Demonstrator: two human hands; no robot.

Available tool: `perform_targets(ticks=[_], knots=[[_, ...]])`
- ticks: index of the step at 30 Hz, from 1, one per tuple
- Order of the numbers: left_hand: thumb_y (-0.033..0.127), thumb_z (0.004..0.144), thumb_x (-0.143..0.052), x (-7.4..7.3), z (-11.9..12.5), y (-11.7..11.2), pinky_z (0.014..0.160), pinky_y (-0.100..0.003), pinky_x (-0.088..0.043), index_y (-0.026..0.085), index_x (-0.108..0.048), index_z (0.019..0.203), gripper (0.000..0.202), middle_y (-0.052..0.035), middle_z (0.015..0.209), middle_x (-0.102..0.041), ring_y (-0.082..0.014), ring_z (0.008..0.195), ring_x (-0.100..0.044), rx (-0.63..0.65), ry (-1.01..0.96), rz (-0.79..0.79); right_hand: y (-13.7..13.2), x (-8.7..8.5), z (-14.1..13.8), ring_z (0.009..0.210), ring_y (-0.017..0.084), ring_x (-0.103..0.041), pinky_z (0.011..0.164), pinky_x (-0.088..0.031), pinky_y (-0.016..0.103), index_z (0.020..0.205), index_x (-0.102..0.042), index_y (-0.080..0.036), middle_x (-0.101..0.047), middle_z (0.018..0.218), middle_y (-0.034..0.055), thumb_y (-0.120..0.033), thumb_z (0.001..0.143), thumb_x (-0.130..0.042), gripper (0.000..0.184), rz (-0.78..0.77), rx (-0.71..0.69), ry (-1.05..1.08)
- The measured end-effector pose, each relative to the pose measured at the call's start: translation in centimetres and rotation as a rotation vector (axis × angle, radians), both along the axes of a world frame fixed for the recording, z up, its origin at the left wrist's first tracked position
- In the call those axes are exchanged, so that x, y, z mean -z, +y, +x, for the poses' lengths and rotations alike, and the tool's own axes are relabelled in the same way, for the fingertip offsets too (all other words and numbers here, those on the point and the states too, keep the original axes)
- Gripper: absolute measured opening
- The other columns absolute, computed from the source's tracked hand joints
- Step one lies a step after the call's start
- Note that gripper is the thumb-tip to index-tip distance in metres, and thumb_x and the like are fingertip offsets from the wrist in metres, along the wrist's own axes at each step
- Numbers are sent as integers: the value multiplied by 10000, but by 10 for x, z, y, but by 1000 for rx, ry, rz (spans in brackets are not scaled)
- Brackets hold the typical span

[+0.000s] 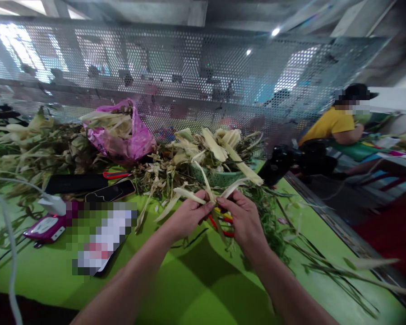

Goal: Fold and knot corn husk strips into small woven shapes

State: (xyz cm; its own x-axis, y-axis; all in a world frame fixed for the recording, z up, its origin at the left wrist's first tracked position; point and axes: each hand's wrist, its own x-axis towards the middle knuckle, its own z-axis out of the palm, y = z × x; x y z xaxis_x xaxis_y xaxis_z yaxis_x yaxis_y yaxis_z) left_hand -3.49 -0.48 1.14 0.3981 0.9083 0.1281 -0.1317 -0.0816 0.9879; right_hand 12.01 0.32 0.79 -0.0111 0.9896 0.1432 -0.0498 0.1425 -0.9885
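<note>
Both of my hands meet over the green table (pixel 203 280), pinching pale strips of dried corn husk (pixel 205 175) where they come together. My left hand (pixel 193 211) is closed on the husk, one strip pointing out to the left past its fingers. Closed on the same bunch from the other side, my right hand (pixel 239 211) has a wider strip rising to its right. A darker stalk hangs down between the hands. Beneath them lie red-handled scissors or pliers (pixel 227 234), partly hidden. Just beyond stands a light green basket (pixel 219 177) heaped with husks.
A pink plastic bag (pixel 122 135) of husks stands among dried plants at the back left. Phones (pixel 111 191), a purple power strip (pixel 50 225) and cables lie left. Loose stems (pixel 345 271) lie right. A perforated metal screen (pixel 176 81) rises behind; a person in yellow (pixel 328 126) sits right.
</note>
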Motion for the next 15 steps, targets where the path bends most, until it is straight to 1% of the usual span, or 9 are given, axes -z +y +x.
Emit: perform_targets(ticks=[3,6,8,10,12,14,15], knots=[[410,852,-561,3,1,0,540,-216,-284,178,-509,836,238,53,650,-378,-80,569,-322,15,-35,17,2,-2,3,631,167,-582,647,-481,313,785,-657,-210,-658,731,4,-323,694,-726,160,-2,-23,25],[398,866,-541,5,1,1,564,-218,-312,179,-526,833,222,48,643,-394,-86,575,-349,4,-4,51,3,-7,7,730,173,-597,701,-481,313,897,-675,-237,-651,812,9,-308,708,-734,210,-21,-111,46],[392,865,-541,6,1,2,602,-228,-349,174,-559,836,221,30,665,-442,-99,606,-389,5,29,94,3,-11,9,793,181,-599,738,-479,323,945,-683,-254,-650,865,20,-305,715,-740,242,-26,-144,32],[384,862,-544,8,2,2,673,-250,-393,171,-595,853,219,-4,723,-522,-126,680,-456,9,56,141,3,-13,9,792,185,-594,747,-478,334,881,-693,-247,-647,850,26,-308,694,-763,208,-11,-142,3],[372,863,-538,10,3,3,780,-286,-419,171,-624,883,220,-43,825,-599,-170,807,-520,7,74,178,3,-13,8,723,172,-580,708,-479,326,772,-678,-233,-628,774,14,-327,664,-788,181,11,-120,-7],[361,863,-532,13,5,3,869,-319,-415,183,-645,933,221,-65,921,-638,-208,926,-545,10,84,180,3,-12,7,645,148,-548,646,-468,301,717,-652,-217,-593,701,-3,-359,642,-800,219,31,-92,-16],[358,861,-529,14,5,2,886,-326,-414,194,-650,949,221,-66,941,-647,-217,950,-550,13,93,165,3,-12,6,622,139,-532,618,-458,287,708,-644,-209,-580,680,-7,-374,634,-803,241,42,-71,-24]])
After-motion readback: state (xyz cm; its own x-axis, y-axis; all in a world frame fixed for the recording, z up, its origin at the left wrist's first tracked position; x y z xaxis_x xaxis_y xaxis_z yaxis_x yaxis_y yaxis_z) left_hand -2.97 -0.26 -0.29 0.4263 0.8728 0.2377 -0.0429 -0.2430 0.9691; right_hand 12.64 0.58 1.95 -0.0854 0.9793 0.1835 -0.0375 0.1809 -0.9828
